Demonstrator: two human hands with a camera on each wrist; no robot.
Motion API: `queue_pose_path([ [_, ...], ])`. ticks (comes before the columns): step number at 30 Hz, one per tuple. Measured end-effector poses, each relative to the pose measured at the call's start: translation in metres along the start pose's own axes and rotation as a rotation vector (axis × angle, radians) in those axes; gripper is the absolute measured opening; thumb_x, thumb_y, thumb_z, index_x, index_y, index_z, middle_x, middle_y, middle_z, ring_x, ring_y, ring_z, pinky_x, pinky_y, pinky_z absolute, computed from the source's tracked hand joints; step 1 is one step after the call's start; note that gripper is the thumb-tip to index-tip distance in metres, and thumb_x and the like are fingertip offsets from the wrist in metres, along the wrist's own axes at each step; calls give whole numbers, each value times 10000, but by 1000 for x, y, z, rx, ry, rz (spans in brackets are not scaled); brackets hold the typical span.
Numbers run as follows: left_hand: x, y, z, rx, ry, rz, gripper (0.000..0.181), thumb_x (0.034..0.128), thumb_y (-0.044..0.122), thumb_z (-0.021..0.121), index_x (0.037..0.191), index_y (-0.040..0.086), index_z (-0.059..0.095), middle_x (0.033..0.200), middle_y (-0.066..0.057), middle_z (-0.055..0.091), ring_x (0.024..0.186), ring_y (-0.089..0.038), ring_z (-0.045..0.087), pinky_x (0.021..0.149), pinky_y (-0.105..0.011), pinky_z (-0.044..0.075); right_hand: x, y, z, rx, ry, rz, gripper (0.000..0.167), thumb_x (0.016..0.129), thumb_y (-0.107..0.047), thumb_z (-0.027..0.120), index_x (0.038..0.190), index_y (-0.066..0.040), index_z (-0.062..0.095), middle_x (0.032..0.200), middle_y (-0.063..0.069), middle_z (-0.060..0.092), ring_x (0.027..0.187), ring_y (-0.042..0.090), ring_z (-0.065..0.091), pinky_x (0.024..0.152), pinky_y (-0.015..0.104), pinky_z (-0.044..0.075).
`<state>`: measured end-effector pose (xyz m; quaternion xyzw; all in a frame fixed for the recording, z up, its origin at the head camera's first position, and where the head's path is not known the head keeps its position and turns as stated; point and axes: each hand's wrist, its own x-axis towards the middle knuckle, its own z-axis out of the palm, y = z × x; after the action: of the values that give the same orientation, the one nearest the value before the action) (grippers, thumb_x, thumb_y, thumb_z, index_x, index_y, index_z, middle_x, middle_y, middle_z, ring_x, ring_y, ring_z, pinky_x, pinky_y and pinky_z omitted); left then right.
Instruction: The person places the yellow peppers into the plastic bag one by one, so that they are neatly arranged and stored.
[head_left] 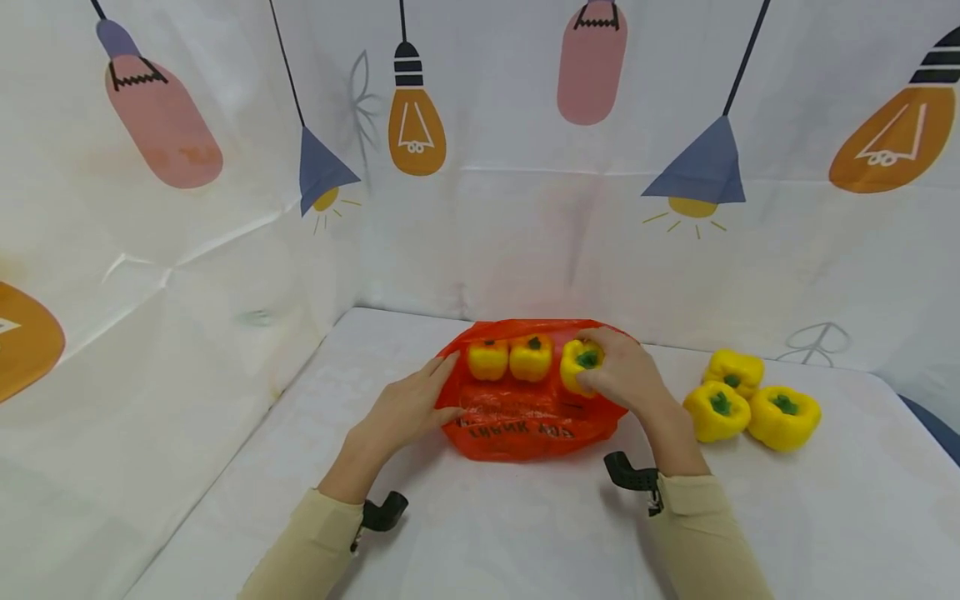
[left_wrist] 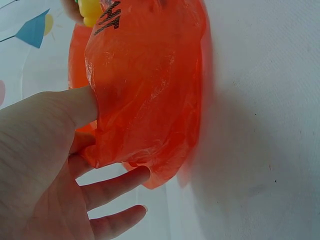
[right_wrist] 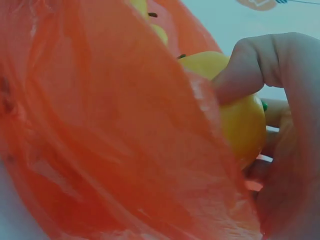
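Observation:
A red-orange plastic bag [head_left: 517, 442] with dark lettering lies on the table, its mouth spread wide. My left hand [head_left: 408, 408] is at the bag's left side; in the left wrist view the thumb reaches under the plastic edge and the other fingers [left_wrist: 117, 187] are spread, fairly straight. My right hand [head_left: 626, 367] grips a yellow bell pepper [head_left: 572, 367] with a green stem at the right of the mouth. In the right wrist view, plastic partly covers this pepper [right_wrist: 242, 130]. Two rounded yellow-orange pieces with dark stems, one left [head_left: 487, 361] and one right [head_left: 530, 358], sit inside.
Three more yellow bell peppers stand grouped on the white table to the right: one behind [head_left: 735, 371], one front left [head_left: 716, 412] and one front right [head_left: 783, 419]. A white sheet [head_left: 510, 233] printed with lamps hangs behind and at the left.

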<state>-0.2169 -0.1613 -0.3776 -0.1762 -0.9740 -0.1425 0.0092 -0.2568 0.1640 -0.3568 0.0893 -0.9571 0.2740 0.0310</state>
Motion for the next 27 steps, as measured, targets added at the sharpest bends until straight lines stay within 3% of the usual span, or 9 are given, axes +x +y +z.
queue_pose_path([
  [11, 2, -2, 2, 10, 3, 5, 896, 889, 497, 695, 1591, 173, 242, 1621, -64, 336, 1362, -295, 517, 1044, -496, 502, 5, 7, 13, -18, -16, -49, 743, 791, -245, 657, 1486, -152, 411, 1493, 113, 466, 1281, 340, 459, 1068, 634, 420],
  [16, 2, -1, 2, 16, 0, 8, 895, 894, 495, 691, 1593, 173, 235, 1622, -73, 334, 1369, -298, 511, 1049, -493, 499, 8, 10, 16, -16, -22, -63, 743, 815, -200, 635, 1507, -118, 376, 1519, 146, 422, 1274, 351, 461, 1068, 623, 427],
  [22, 2, 0, 1, 17, -1, 11, 892, 894, 497, 688, 1590, 163, 242, 1621, -77, 335, 1366, -299, 514, 1048, -488, 501, 12, 14, 20, -3, -78, -29, 735, 850, -211, 614, 1523, -108, 336, 1514, 192, 385, 1238, 368, 469, 1048, 628, 440],
  [27, 2, -1, 2, 31, -5, 17, 893, 897, 510, 680, 1594, 177, 232, 1621, -68, 337, 1363, -291, 518, 1037, -480, 511, 13, 16, 22, 14, -135, 0, 714, 889, -204, 568, 1544, -92, 307, 1552, 225, 338, 1336, 409, 417, 1103, 670, 360],
])
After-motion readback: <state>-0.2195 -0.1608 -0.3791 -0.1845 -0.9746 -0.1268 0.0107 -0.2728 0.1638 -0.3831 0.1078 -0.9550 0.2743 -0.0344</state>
